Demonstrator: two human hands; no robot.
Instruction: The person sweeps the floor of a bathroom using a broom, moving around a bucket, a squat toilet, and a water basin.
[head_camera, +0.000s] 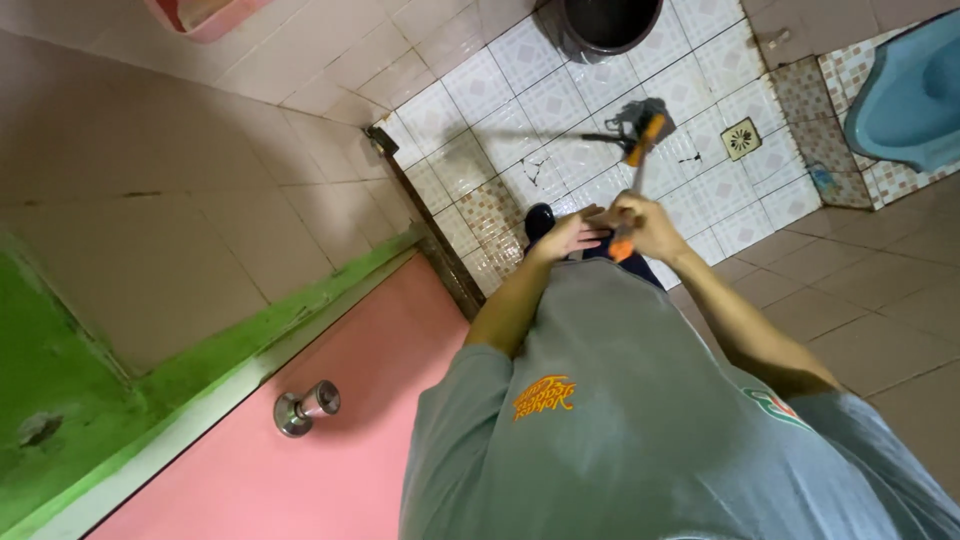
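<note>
Head view, looking straight down past a grey shirt (640, 420) at a bathroom floor. Right hand (648, 226) clenched round the orange handle of a long brush (640, 150); the handle runs away from the body, slanting down so the dark head meets the white patterned tiles (560, 100), the likely reason for the forward, low grip. Left hand (566, 238) open, fingers spread flat, just beside the right hand and the handle's near end; whether it touches the handle cannot be told. A dark shoe (538, 218) shows just below the left hand. Dark bucket (610, 20) at the top edge, well apart from the brush head. Floor drain (741, 138) near the brush head, to its right. Blue squat toilet (910, 90) at the far right. Pink door (320, 450) with a metal knob (305, 408) at lower left, standing open
</note>
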